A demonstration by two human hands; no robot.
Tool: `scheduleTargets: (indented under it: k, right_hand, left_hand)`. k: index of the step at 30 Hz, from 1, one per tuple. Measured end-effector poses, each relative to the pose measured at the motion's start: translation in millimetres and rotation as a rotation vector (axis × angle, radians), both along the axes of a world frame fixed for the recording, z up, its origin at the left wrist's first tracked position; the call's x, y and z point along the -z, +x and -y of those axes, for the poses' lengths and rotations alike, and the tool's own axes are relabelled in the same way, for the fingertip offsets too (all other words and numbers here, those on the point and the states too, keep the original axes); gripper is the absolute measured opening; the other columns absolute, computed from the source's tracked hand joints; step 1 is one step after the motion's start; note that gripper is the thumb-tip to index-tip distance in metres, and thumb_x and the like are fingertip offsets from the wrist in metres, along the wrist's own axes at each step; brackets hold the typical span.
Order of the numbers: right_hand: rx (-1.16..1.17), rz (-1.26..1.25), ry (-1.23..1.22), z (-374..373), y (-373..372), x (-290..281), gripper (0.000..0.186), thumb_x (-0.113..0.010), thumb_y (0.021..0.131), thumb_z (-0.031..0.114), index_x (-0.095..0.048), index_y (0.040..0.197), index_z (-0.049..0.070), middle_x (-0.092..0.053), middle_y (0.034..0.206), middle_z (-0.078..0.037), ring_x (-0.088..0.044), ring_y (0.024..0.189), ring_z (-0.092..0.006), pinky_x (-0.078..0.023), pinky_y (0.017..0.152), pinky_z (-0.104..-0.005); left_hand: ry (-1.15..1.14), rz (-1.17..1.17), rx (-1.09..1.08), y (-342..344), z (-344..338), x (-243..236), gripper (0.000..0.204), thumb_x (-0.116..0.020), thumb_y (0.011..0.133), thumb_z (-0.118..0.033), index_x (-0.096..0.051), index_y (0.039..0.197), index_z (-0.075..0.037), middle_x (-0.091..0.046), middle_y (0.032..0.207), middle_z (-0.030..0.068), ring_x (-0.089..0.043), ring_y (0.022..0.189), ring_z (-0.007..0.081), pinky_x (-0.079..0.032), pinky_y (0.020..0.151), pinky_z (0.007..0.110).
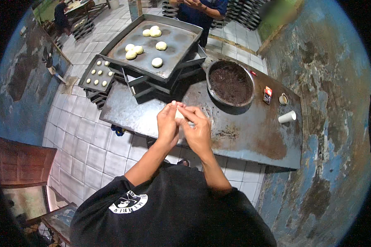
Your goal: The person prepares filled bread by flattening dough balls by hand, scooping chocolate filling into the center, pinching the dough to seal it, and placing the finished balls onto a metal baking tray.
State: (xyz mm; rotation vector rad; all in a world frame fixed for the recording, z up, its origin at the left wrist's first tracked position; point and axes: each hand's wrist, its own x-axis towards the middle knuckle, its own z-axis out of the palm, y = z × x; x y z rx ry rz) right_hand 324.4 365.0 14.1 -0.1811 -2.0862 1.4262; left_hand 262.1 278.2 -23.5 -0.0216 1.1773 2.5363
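My left hand (167, 124) and my right hand (199, 131) meet above the front edge of the metal table, fingers closed around a small pale piece of dough (179, 115). Most of the dough is hidden by the fingers. Beyond my hands, a large square baking tray (178, 38) tops a crooked stack of trays. On it lie several round dough balls, some clustered, such as one ball (157, 62) near its front corner. Right of the stack, a wide metal bowl (210, 91) contains a dark, crumbly filling (231, 81).
On the table's right stand a white cup (287, 117), a small glass (283, 99) and a red-and-dark small pack (268, 94). Left sits a lower tray (96, 76) of small dough balls. Another person (204, 14) stands behind the stack. A worn wall (329, 123) borders the right.
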Motion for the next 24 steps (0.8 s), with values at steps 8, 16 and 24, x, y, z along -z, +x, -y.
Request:
scheduleTargets:
  k: [8,16,24]
  right_hand:
    - [0.076,0.141,0.185,16,-71,11,0.025,-0.081,0.082,0.009,-0.075,0.105,0.002,-0.069,0.101,-0.011,-0.064,0.099,-0.0275,-0.053,0.088,-0.0369]
    - [-0.459,0.525,-0.37,23,-191,10,0.047,-0.073,0.096,0.01,-0.055,0.138,0.0,-0.065,0.122,-0.008,-0.059,0.114,-0.0159,-0.052,0.1,-0.0346]
    - [-0.158,0.529,0.618,-48,-375,0,0.047,-0.078,0.088,0.016,-0.062,0.131,0.003,-0.072,0.118,-0.016,-0.072,0.097,-0.0287,-0.056,0.086,-0.0439]
  left_hand:
    - [-0.122,0.031,-0.013,-60,19,-3,0.032,-0.057,0.108,-0.026,-0.069,0.096,0.0,-0.07,0.095,0.008,-0.063,0.084,0.0122,-0.052,0.08,0.029]
    - [-0.395,-0.661,0.111,-181,80,-17,0.046,-0.043,0.11,-0.033,-0.076,0.105,0.0,-0.054,0.151,0.0171,-0.041,0.144,0.0338,-0.028,0.119,0.043]
    - [-0.295,-0.385,-0.056,-270,151,4,0.03,-0.056,0.099,-0.016,-0.068,0.12,0.001,-0.06,0.133,0.015,-0.052,0.131,0.0246,-0.035,0.114,0.037]
